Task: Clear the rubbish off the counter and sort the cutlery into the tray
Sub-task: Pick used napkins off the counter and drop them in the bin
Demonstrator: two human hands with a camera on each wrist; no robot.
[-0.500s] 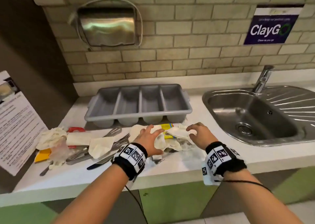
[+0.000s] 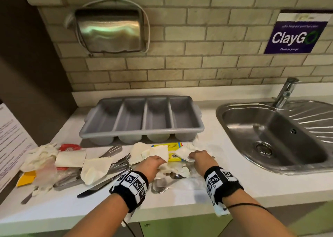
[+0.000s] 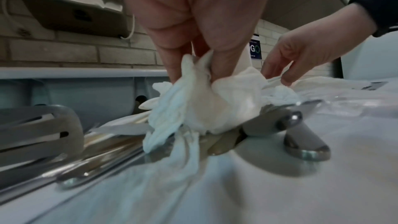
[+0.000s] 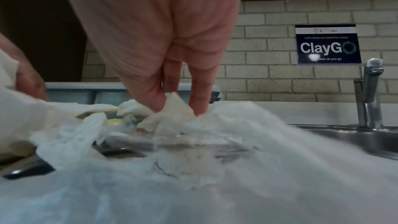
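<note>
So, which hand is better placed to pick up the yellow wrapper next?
Probably the right hand: it pinches only a napkin corner beside the yellow wrapper; the left hand grips a crumpled tissue.

The head view is looking down over both wrists; each wrist view is looking close along its fingers, sharing the tissue [image 3: 200, 101] between hands.

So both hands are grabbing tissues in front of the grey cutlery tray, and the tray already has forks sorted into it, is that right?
Not quite. The grey cutlery tray holds nothing yet: the head view shows all four compartments bare. The rest stands: the left hand and right hand each pinch a tissue in front of it.
</note>
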